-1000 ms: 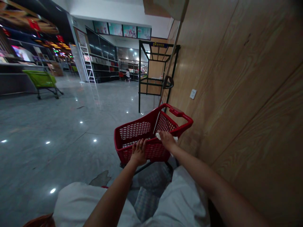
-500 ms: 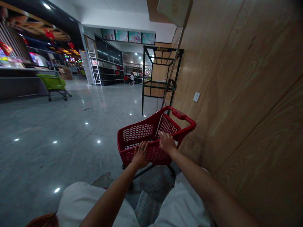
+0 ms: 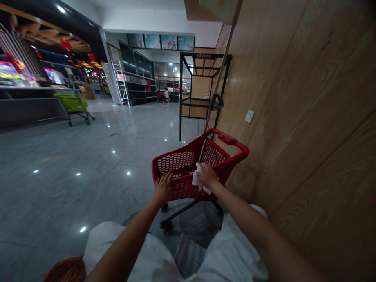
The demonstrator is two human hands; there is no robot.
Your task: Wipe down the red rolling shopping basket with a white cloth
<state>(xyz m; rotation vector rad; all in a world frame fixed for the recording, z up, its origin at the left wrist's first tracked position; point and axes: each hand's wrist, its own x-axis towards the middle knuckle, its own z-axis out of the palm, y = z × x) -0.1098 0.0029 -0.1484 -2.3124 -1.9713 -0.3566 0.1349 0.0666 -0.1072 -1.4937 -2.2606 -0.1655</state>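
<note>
A red plastic shopping cart (image 3: pixel 176 161) with perforated basket walls stands before my knees, its handle toward the wooden wall. My left hand (image 3: pixel 163 190) rests on the near rim of the basket, fingers extended over the edge. Farther right along that same rim, my right hand (image 3: pixel 208 176) is closed on a white cloth (image 3: pixel 200 182), which hangs down against the outside of the near wall. The right fingertips are partly hidden by the cloth.
A wooden wall (image 3: pixel 293 137) runs along my right. Behind the cart stand a dark metal frame rack (image 3: pixel 181 98) and a long pole (image 3: pixel 225 58). A green cart (image 3: pixel 72 103) is at left. One person (image 3: pixel 166 94) sits far back. A brown basket (image 3: pixel 66 270) is at lower left.
My left hand has slid left along the rim. More of the white cloth now shows under my right hand, outside the basket. The view has shifted slightly left.
</note>
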